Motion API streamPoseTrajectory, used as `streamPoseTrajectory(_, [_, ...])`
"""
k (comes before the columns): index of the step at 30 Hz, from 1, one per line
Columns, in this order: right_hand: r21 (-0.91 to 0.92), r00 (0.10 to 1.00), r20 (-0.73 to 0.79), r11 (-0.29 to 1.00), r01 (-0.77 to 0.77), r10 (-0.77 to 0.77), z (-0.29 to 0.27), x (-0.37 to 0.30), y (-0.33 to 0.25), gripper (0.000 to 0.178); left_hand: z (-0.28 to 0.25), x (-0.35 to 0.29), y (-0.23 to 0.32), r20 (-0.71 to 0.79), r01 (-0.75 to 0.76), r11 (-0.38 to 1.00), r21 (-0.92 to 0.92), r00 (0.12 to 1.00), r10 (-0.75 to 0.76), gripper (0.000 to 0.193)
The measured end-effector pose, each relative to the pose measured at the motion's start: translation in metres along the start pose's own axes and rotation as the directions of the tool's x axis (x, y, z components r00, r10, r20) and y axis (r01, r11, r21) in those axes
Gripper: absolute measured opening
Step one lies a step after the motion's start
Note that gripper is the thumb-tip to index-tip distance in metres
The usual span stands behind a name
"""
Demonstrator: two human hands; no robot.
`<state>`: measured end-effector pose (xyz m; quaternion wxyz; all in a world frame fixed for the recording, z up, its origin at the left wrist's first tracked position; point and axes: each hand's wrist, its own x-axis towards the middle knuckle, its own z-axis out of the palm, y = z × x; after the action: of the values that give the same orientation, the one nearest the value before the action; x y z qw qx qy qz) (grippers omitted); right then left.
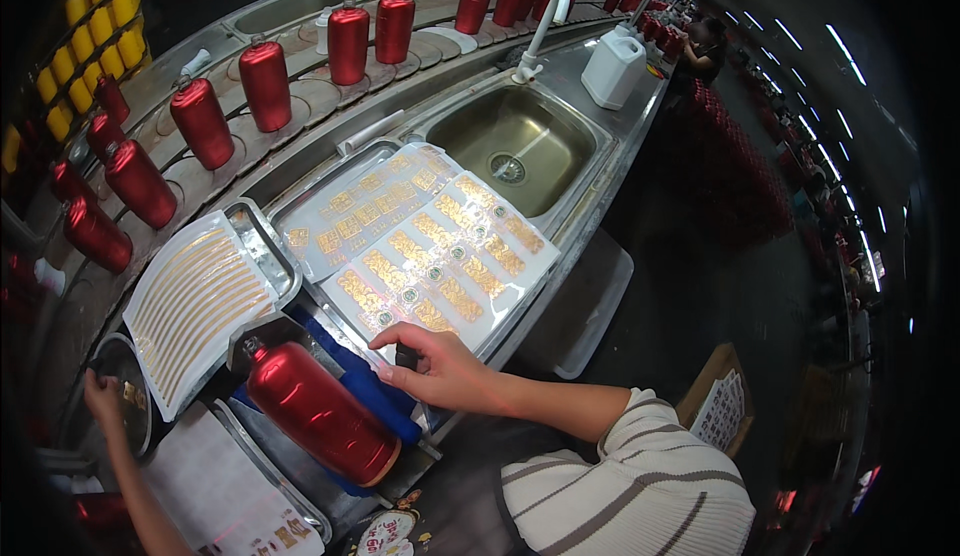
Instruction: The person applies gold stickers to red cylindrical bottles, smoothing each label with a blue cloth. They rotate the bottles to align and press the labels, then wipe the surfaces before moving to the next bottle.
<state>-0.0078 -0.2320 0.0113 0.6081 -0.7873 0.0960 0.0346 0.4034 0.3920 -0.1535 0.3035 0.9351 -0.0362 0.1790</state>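
At the far left, my left hand [104, 396] is at a dark oval dish [128, 366], its fingers drawn together. Beside it, a small gold piece [133, 393] shows in the dish. Whether the fingers pinch anything is hidden. My right hand [440, 368] is curled, thumb and forefinger bent around a small dark thing [406, 356] I cannot make out. It hovers by the near corner of a sheet of gold decals [440, 256]. Left of that hand, a shiny red bottle [315, 411] lies tilted on a metal stand with blue padding [370, 386], touched by neither hand.
A sheet of curved gold strips [200, 301] stands above the dish. Another white sheet [215, 476] lies on a tray nearer me. Beyond are a steel sink [500, 126] with a white faucet [530, 61], a white jug [613, 66], and a conveyor carrying several red bottles [265, 86].
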Motion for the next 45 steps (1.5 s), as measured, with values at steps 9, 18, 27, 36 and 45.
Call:
streamPoseTrajectory(9, [-0.297,0.845,0.382,0.816,0.496,-0.375,-0.004,-0.022,-0.005,0.101,-0.109,-0.117,0.191,-0.111,0.038,0.976,-0.215,0.992,-0.063,0.016])
streamPoseTrajectory(18, [-0.473,0.846,0.367,0.705,0.528,-0.387,0.024,-0.018,0.002,0.109,-0.124,-0.245,0.378,-0.015,-0.143,0.938,-0.314,0.989,0.146,0.024])
streamPoseTrajectory(27, [-0.440,0.805,0.316,0.674,0.593,-0.502,0.032,-0.011,-0.003,0.097,-0.135,-0.269,0.470,0.194,-0.152,0.692,-0.706,0.898,0.395,0.042])
streamPoseTrajectory(36, [-0.173,0.920,0.348,0.953,0.250,-0.178,0.008,-0.002,-0.020,0.091,-0.043,-0.227,0.480,0.288,-0.027,0.712,-0.702,0.903,0.318,0.027])
streamPoseTrajectory(45, [-0.071,0.989,0.144,0.996,0.049,-0.038,0.043,0.015,-0.026,0.083,-0.028,-0.222,0.481,0.280,0.012,0.744,-0.668,0.930,0.237,0.027])
